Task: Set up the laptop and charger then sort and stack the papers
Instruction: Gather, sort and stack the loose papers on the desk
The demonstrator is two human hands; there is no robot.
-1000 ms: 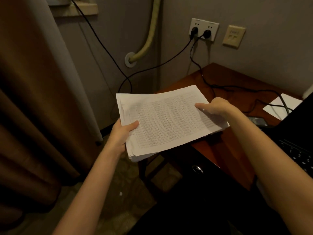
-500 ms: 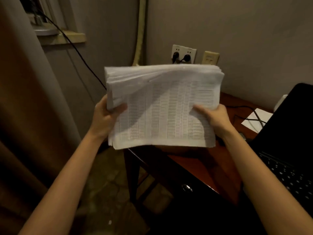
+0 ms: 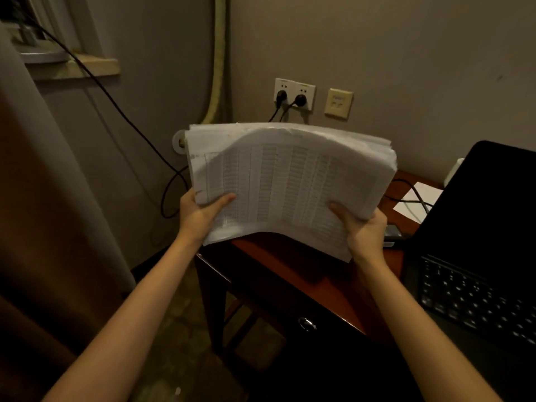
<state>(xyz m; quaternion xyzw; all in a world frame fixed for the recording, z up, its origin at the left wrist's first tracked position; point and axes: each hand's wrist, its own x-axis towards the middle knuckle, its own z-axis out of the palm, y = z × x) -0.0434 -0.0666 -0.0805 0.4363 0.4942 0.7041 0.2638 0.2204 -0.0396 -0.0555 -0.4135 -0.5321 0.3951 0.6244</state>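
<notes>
A thick stack of printed papers [image 3: 290, 184] stands nearly upright above the left end of the wooden desk [image 3: 290, 265], bowed in the middle. My left hand [image 3: 200, 216] grips its lower left edge, thumb on the front sheet. My right hand [image 3: 364, 230] grips the lower right edge the same way. An open black laptop [image 3: 478, 256] sits on the desk at the right. A black charger brick [image 3: 393, 232] lies just beyond my right hand, its cable [image 3: 412, 195] running over the desk. Two black plugs sit in the wall socket [image 3: 294, 94].
A loose white sheet [image 3: 420, 195] lies on the desk behind the laptop's left edge. A brown curtain [image 3: 43, 227] hangs at the left. A drawer knob [image 3: 307, 324] shows on the desk front. Another black cable [image 3: 121, 114] runs down the wall.
The stack has been lifted off the desk and tipped from flat to nearly upright. It now bows in the middle, and both hands have slid down to its lower corners.
</notes>
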